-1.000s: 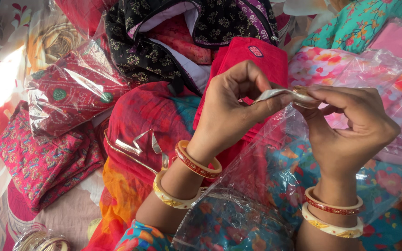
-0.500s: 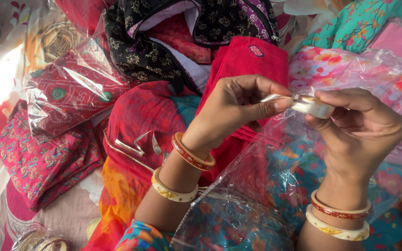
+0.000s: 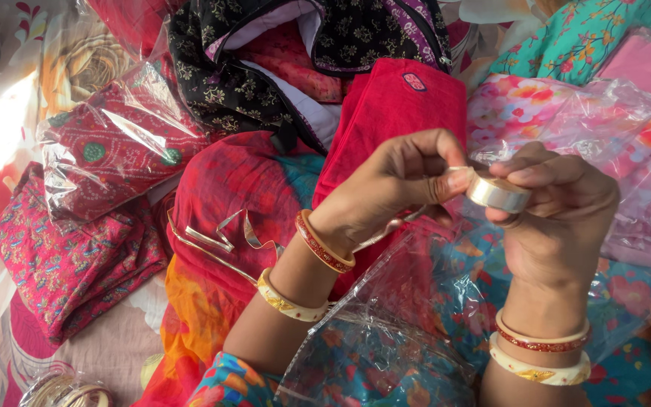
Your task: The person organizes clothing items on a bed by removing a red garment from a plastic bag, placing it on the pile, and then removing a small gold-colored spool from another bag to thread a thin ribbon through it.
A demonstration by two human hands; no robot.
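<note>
The right hand (image 3: 559,218) grasps a tape roll (image 3: 497,192); the left hand (image 3: 393,185) pinches its edge above a plastic bag (image 3: 416,301).

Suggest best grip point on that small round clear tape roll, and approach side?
Pinch the small round clear tape roll across its flat faces, coming from the right, as the right hand does now. That leaves the rim facing left, where the left hand has its thumb tip on the rim, free for peeling.

head cam | looks steeply down | close on hands (image 3: 484,196), cloth pile
</note>
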